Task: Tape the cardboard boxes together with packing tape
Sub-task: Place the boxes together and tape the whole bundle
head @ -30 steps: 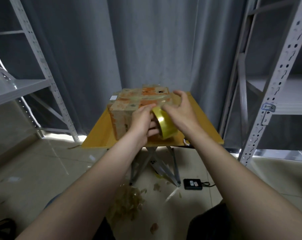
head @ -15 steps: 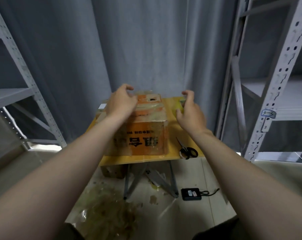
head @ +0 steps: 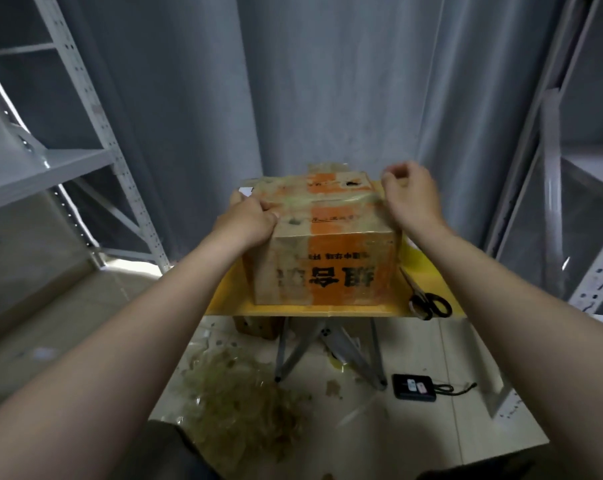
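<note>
Head camera view: a person leans over a worn cardboard box (head: pixel 327 265) that stands upright on a small yellow folding table (head: pixel 229 297), its orange band and black printed characters facing the camera upside down. The left hand (head: pixel 249 220) grips the box's upper left edge, fingers curled over it and thumb on the lid. The right hand (head: pixel 410 199) hovers at the far right corner of the lid with fingers curled and thumb and forefinger drawn together; whether they pinch anything cannot be told. A glossy strip of clear tape (head: pixel 334 199) runs across the lid between the two hands. Black-handled scissors (head: pixel 429 301) lie on the table just right of the box. On the floor below sit a heap of crumpled tape scraps (head: pixel 241 400) and a black device (head: pixel 414 388) with a cord.
</note>
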A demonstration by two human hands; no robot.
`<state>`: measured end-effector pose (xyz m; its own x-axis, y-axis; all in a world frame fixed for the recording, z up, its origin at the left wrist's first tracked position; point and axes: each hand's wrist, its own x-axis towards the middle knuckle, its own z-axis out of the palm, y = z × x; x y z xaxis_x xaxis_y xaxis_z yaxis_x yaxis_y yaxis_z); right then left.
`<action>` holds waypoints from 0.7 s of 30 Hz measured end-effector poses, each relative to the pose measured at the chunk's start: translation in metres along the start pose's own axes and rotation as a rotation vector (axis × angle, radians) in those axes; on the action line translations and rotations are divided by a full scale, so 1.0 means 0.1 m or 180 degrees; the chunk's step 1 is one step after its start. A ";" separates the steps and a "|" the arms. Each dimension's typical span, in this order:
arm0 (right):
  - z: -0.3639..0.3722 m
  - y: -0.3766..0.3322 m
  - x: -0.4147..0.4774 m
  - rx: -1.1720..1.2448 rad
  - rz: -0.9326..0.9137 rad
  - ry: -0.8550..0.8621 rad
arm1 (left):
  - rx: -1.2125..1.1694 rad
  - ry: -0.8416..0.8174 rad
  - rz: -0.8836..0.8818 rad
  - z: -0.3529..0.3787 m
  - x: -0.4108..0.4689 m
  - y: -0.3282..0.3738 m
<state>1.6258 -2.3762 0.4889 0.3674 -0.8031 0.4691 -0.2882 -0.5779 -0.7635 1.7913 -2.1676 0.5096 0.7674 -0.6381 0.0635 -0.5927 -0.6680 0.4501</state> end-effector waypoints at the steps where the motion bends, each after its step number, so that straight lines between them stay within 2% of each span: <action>1: 0.04 -0.20 0.00 0.0030 -0.0123 -0.0267 | -0.0006 -0.0034 0.0002 0.00 -0.05 0.02; 3: 0.17 -0.49 -0.07 -0.0121 -0.0277 -0.0950 | 0.0041 -0.0080 0.0009 0.00 -0.18 0.07; 5: 0.29 -0.62 -0.20 -0.0504 -0.0396 -0.1364 | 0.0162 -0.0200 -0.0017 -0.01 -0.34 0.14; 8: 0.41 -0.66 -0.36 -0.1157 -0.0582 -0.1479 | 0.0163 -0.0424 0.0015 -0.06 -0.52 0.20; 11: 0.52 -0.75 -0.48 -0.1283 -0.0607 -0.1703 | 0.0183 -0.0518 0.0050 -0.15 -0.52 0.19; 14: 0.61 -0.82 -0.55 -0.1814 -0.0852 -0.1699 | 0.0371 -0.0138 0.0018 -0.16 -0.35 0.13; 17: 0.64 -0.83 -0.55 -0.2100 -0.0999 -0.1940 | -0.0081 0.0208 0.0051 -0.10 -0.05 0.06; 21: 0.67 -0.83 -0.53 -0.2153 -0.0968 -0.2116 | -0.0273 0.0198 0.0115 0.02 0.44 0.07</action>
<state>1.6898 -2.2763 0.4976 0.8703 -0.4821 0.1010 -0.4671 -0.8728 -0.1414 1.8208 -2.2010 0.5137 0.7611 -0.6344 0.1351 -0.5992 -0.6079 0.5210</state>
